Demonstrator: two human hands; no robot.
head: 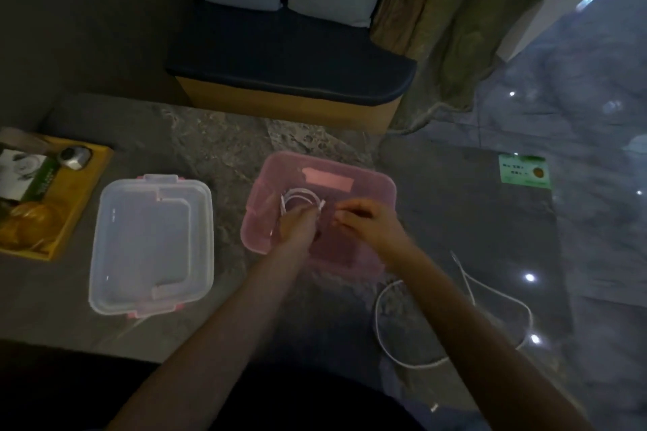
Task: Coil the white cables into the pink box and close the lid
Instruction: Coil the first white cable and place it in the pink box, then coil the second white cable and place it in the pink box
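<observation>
The pink box stands open on the stone table in front of me. A coiled white cable lies inside it. My left hand reaches down into the box and grips the near side of that coil. My right hand hovers over the box's right half, fingers pinched near the coil's end; whether it touches the cable is blurred. A second white cable lies loose on the table to the right, curving behind my right forearm. The clear lid with pink clips lies flat to the left of the box.
A yellow tray holding a small metal pot, a packet and amber bowls sits at the table's left edge. A bench with a dark cushion stands beyond the table. A green card lies at the far right of the table.
</observation>
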